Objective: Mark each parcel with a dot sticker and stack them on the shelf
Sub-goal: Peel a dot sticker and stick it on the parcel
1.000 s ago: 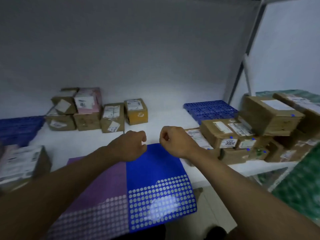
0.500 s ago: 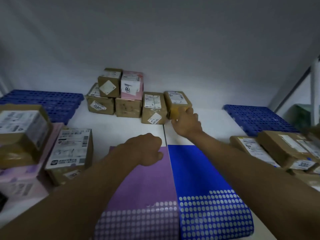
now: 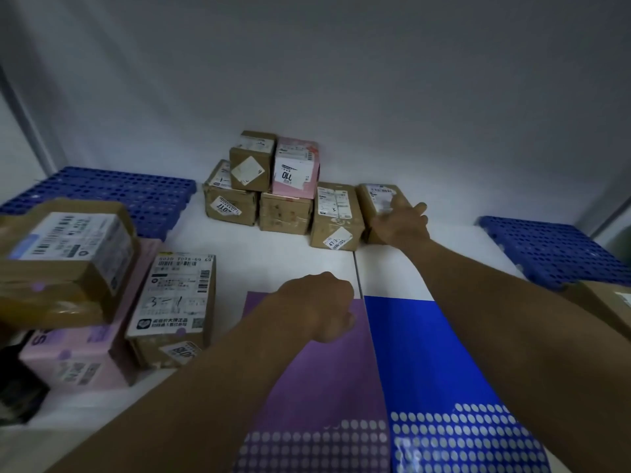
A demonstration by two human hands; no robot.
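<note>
My right hand reaches to the back of the white shelf, its spread fingers touching the top of a small brown parcel at the right end of a stacked group. That group includes a pink parcel and a labelled brown parcel. Curled into a fist, my left hand rests at the top edge of a purple dot sticker sheet; nothing shows in it. A blue dot sticker sheet lies beside the purple one.
More parcels stand at the left: a labelled brown box, a larger taped box on top of a pink one. Blue perforated pallets lie at the back left and right. Another box corner shows at the right edge.
My right hand left the sticker sheets and stretched to the back parcel, its fingers now spread on it. The view swung left and closer. My left hand stayed fisted on the purple sheet.
</note>
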